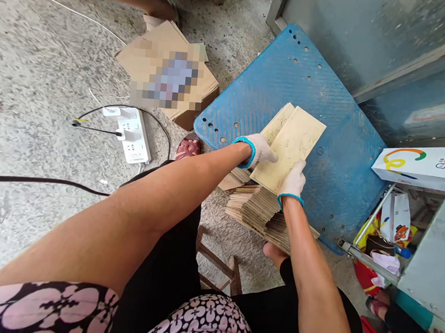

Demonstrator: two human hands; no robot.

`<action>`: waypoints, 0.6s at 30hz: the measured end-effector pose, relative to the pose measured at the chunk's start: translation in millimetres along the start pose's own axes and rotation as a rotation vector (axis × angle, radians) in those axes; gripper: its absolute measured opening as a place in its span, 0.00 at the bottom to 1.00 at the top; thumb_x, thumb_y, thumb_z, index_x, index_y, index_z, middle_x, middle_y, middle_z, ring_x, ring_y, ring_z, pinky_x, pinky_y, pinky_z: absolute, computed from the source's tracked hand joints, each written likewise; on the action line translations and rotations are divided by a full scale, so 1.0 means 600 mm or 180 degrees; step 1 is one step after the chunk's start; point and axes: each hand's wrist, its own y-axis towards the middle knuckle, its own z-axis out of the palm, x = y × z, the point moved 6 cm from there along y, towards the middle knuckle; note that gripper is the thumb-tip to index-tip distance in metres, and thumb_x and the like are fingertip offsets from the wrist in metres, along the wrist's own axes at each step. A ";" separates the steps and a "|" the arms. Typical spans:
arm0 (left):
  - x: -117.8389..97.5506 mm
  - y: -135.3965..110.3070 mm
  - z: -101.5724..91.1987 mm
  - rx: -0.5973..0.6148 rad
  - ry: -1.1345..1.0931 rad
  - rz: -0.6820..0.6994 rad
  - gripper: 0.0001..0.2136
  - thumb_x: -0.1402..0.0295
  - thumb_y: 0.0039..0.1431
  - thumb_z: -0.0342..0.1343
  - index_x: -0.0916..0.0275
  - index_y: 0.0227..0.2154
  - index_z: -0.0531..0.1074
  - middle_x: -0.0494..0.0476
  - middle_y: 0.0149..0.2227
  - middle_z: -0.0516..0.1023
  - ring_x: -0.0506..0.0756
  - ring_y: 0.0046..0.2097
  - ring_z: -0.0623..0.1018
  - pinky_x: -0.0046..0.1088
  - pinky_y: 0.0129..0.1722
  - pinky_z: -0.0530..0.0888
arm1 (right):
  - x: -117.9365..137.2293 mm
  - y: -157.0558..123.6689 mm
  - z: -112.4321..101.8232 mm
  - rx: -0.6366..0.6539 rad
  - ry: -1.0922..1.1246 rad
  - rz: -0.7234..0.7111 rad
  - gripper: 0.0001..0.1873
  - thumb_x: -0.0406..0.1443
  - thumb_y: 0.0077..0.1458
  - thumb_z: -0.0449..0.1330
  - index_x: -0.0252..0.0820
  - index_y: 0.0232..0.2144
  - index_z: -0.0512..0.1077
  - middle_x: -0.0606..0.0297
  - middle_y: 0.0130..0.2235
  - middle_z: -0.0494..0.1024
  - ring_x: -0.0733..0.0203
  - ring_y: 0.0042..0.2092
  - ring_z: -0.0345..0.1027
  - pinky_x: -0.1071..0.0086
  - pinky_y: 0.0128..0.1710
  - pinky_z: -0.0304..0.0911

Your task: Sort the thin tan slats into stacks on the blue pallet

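Note:
A thin pale-yellow rectangular board, speckled with dark marks, is tilted between my hands above a blue plastic surface. My left hand, in a white knitted glove with a blue cuff, grips its left edge, the forefinger lying across its face. At the lower right edge, my right hand, gloved the same way, has its thumb up along the board, the other fingers hidden. A second, similar board shows partly behind the first. Just below my hands, many thin boards stand packed in leaning rows.
The blue plastic platform has holes near its corners. Left of it sit a cardboard box and a white power strip with cords. A white paper bag and metal frame stand right. Other people's limbs show at the edges.

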 end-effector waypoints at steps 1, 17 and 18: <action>0.000 0.002 -0.003 -0.0065 -0.0120 0.0042 0.33 0.51 0.44 0.62 0.67 0.51 0.70 0.64 0.43 0.78 0.64 0.46 0.77 0.33 0.38 0.73 | -0.004 -0.012 -0.002 -0.0003 0.0210 0.0069 0.39 0.59 0.57 0.39 0.33 0.42 0.73 0.49 0.40 0.79 0.51 0.42 0.75 0.63 0.36 0.73; -0.054 -0.127 0.053 0.0814 -0.2713 0.0873 0.21 0.66 0.47 0.65 0.63 0.46 0.73 0.59 0.43 0.79 0.55 0.39 0.79 0.31 0.37 0.78 | 0.039 -0.139 -0.147 -0.0166 0.0309 -0.1106 0.26 0.52 0.55 0.53 0.39 0.48 0.65 0.55 0.47 0.75 0.56 0.47 0.71 0.59 0.47 0.68; -0.054 -0.141 0.054 0.0864 -0.2625 0.0910 0.20 0.66 0.46 0.65 0.62 0.45 0.73 0.58 0.42 0.80 0.54 0.38 0.79 0.30 0.36 0.78 | 0.062 -0.135 -0.176 -0.0156 0.0420 -0.1270 0.28 0.51 0.54 0.55 0.41 0.51 0.63 0.54 0.49 0.73 0.56 0.47 0.71 0.57 0.48 0.67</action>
